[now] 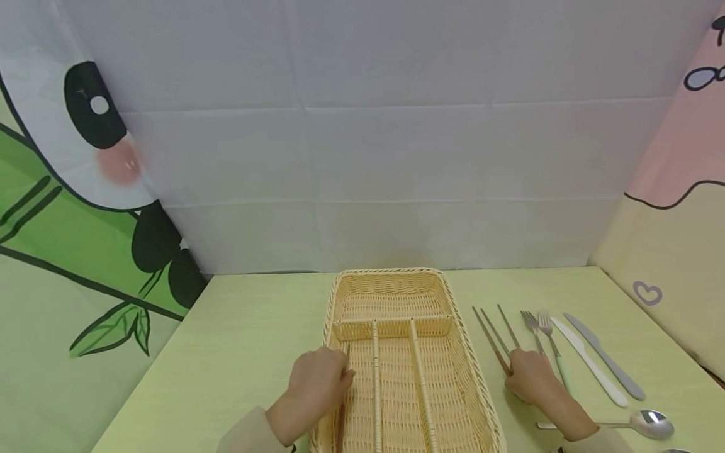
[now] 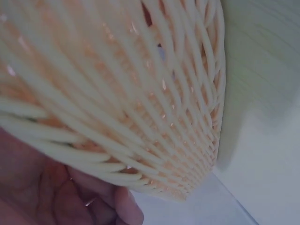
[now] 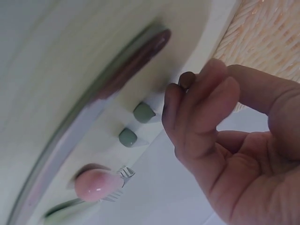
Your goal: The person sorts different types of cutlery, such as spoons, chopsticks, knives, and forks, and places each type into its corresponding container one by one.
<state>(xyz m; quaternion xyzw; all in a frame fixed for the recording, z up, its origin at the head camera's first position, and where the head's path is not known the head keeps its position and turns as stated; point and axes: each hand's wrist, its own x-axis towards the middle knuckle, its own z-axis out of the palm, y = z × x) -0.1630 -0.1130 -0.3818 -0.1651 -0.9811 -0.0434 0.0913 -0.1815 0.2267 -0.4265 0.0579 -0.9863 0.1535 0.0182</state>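
Observation:
In the head view my left hand reaches over the left long compartment of a wicker basket. Its curled fingers grip a brown chopstick lying lengthwise inside. My left fingers also show below the weave in the left wrist view. To the right of the basket, my right hand pinches a brown stick end between its fingers. From this hand a brown chopstick and two thinner sticks point away. Two green stick ends show beside my fingers in the right wrist view.
Right of my right hand lie two forks, a white knife and a grey knife. A spoon lies crosswise under my right wrist. The basket has a wide back compartment and three long ones. A pale wall stands behind.

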